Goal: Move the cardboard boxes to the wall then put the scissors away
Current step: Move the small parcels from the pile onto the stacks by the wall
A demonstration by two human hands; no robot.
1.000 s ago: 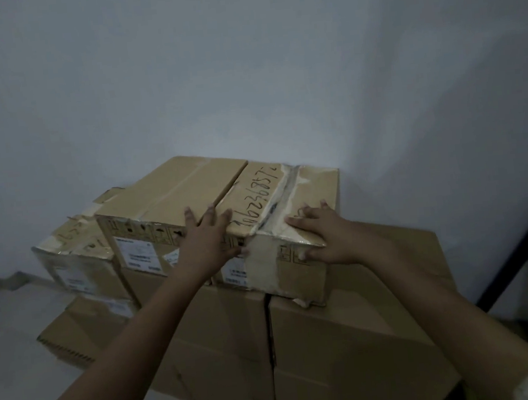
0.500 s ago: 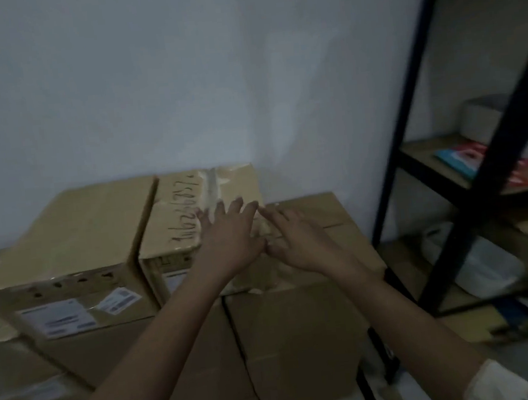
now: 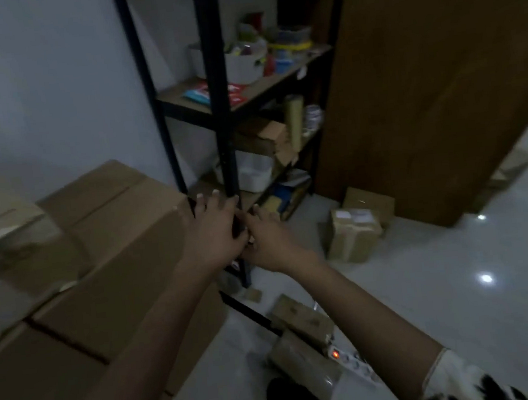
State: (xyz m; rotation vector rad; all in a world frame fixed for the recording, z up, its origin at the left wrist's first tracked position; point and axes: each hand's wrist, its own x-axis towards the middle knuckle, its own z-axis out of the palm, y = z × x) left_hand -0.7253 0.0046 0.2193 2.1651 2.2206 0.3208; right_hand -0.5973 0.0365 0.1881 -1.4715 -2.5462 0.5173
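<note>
Large cardboard boxes (image 3: 115, 240) stand stacked against the white wall on the left, and a smaller taped box (image 3: 5, 237) sits on top at the far left. My left hand (image 3: 217, 227) hovers with spread fingers just past the right edge of the big box. My right hand (image 3: 269, 238) is right beside it, fingers loosely extended, the two hands almost touching. Both hang in front of the shelf's black post and hold nothing that I can make out. No scissors are in view.
A black metal shelf (image 3: 220, 107) with bins, tape and small boxes stands right of the stack. Two small parcels (image 3: 353, 233) lie on the white floor by a brown door (image 3: 438, 86). More parcels (image 3: 300, 319) and a power strip (image 3: 338, 354) lie near my feet.
My hands have come off the small taped box on top of the stack and drawn together. The view has swung right, bringing the shelf and floor into sight.
</note>
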